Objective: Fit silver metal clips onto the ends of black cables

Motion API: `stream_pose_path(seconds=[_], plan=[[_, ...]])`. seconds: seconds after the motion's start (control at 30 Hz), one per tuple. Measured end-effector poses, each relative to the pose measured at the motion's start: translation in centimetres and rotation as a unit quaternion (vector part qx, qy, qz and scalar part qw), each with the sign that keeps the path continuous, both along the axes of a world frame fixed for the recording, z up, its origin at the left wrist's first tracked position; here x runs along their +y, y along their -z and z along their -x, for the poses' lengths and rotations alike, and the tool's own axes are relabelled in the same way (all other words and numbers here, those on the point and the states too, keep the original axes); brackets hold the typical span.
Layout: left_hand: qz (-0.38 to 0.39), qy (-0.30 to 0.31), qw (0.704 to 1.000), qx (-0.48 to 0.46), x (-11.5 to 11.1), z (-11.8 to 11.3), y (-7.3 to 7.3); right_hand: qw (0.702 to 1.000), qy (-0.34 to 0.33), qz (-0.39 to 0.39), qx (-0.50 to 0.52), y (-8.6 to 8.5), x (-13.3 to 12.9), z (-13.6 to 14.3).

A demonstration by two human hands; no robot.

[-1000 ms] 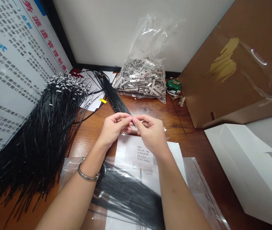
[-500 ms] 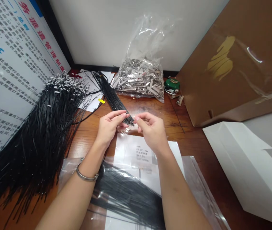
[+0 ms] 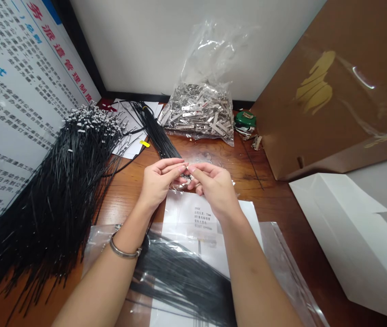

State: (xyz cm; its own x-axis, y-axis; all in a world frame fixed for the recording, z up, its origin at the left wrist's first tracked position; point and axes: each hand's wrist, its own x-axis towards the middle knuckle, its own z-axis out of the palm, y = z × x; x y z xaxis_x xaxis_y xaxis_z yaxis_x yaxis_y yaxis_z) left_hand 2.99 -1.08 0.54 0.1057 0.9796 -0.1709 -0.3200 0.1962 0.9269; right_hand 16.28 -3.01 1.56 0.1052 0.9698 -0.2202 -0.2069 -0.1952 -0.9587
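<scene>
My left hand (image 3: 161,179) and my right hand (image 3: 213,184) meet fingertip to fingertip at the middle of the table. Both are closed in a pinch. A tiny pale piece seems to sit between the fingertips, too small and covered to make out. Just behind and beneath the fingers lies a bundle of thin black wires (image 3: 161,138), tied with a yellow band at its far end. Its near tips show partly under the hands. Below my wrists, a clear plastic bag (image 3: 268,245) with more black wires (image 3: 186,263) lies over a printed sheet (image 3: 180,204).
A big heap of black wires with white ends (image 3: 74,168) fills the left side, beside a printed board (image 3: 19,91). At the back stands a clear bag of metal strips (image 3: 200,111), with a green tape measure (image 3: 245,119) nearby. A brown box (image 3: 309,91) and a white box (image 3: 350,245) border the right.
My hands have come together, and the fingertips that were slightly apart now touch. They cover more of the wire bundle's near tips.
</scene>
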Motion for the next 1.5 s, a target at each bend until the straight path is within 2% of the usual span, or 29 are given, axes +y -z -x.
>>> stream_pose_path(seconds=[0.13, 0.4, 0.7, 0.87, 1.07, 1.5], plan=[[-0.005, -0.014, 1.000, -0.005, 0.02, -0.05, -0.02, 0.999, 0.041, 0.007, 0.026, 0.01, 0.05, -0.06], [0.007, -0.004, 1.000, -0.004, -0.07, -0.24, -0.05, 0.998, 0.062, 0.001, 0.026, -0.13, -0.03, 0.01], [0.006, -0.010, 1.000, 0.010, 0.00, -0.19, 0.20, 0.999, 0.044, -0.010, 0.026, -0.14, -0.07, 0.12], [-0.006, -0.018, 1.000, 0.012, 0.07, -0.17, 0.48, 0.998, 0.056, -0.005, 0.022, -0.15, -0.07, 0.12], [-0.026, -0.015, 0.999, 0.027, 0.05, -0.19, 0.23, 0.998, 0.048, 0.003, 0.038, -0.44, -0.07, 0.15], [-0.042, 0.027, 0.999, 0.011, -0.25, -0.26, -0.24, 0.998, 0.015, 0.004, 0.062, -0.10, -0.04, 0.00]])
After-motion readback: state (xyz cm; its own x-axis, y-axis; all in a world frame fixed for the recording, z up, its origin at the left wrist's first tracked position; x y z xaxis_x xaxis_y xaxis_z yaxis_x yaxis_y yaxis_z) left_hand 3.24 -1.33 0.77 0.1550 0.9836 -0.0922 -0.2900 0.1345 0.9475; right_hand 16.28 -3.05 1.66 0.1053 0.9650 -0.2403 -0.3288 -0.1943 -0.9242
